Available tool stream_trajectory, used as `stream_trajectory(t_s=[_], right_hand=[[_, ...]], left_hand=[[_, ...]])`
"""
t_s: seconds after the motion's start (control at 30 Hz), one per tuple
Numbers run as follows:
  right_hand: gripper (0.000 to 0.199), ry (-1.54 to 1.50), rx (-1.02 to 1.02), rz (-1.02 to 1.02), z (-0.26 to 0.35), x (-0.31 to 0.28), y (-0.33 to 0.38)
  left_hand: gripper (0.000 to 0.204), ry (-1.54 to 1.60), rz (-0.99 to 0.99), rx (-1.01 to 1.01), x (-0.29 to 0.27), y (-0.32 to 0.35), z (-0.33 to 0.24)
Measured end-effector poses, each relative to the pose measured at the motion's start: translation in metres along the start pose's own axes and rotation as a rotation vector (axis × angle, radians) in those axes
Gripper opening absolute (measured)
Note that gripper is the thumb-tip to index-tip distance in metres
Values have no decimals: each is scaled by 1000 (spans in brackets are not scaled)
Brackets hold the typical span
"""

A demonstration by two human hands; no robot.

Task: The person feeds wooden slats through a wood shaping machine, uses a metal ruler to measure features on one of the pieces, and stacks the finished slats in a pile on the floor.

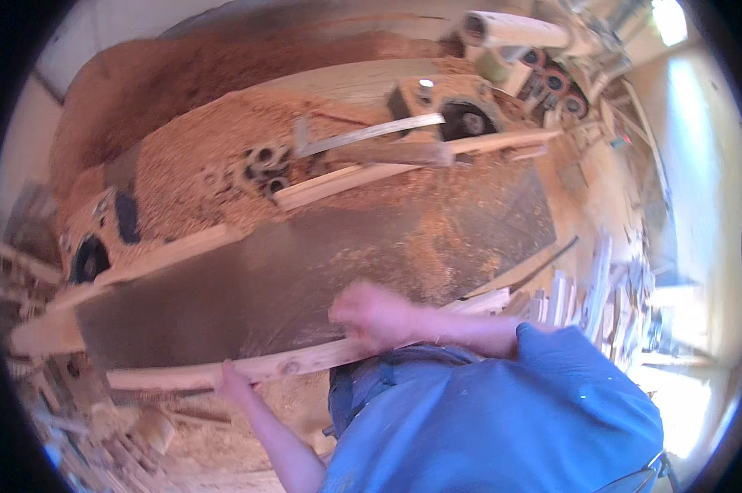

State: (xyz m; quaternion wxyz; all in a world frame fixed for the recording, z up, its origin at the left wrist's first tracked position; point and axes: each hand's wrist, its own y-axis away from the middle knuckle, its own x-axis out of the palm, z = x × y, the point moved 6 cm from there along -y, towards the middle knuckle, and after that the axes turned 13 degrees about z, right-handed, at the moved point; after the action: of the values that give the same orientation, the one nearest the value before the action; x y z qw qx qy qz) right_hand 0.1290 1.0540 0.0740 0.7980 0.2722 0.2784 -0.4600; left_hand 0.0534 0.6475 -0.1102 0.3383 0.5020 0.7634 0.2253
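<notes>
At the near edge of the dark steel machine counter (pixel 248 287), I hold a long pale wooden slat (pixel 297 361) across my body, roughly parallel to that edge. My left hand (pixel 233 380) closes its grip around the slat from below, near its left portion. My right hand (pixel 375 316) presses down on the slat further right; it is blurred, so I cannot tell whether its grip is wrapped shut or laid flat. The slat touches or lies just over the counter edge; which of the two is not clear.

Beyond the counter, a long light timber fence rail (pixel 362 174) runs diagonally, with heaped orange-brown sawdust (pixel 198 164) behind it and loose sawdust scattered over the steel. A stack of thin offcut strips (pixel 576 296) lies to my right.

Hazards, as I judge them: sawdust on the steel reduces friction, so the slat may skid sideways if pressed unevenly. With the two grips set close together, the long free left end may sag or swing and strike the counter edge. A loose right grip would let the slat twist.
</notes>
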Motion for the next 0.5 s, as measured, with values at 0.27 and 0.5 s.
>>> stream_trajectory(t_s=[0.27,0.5], right_hand=[[71,-40,264,136,-17,36,48],[67,198,217,-25,-16,8,36]], left_hand=[[18,353,299,127,8,18,-56],[32,540,532,86,45,-4,-77]])
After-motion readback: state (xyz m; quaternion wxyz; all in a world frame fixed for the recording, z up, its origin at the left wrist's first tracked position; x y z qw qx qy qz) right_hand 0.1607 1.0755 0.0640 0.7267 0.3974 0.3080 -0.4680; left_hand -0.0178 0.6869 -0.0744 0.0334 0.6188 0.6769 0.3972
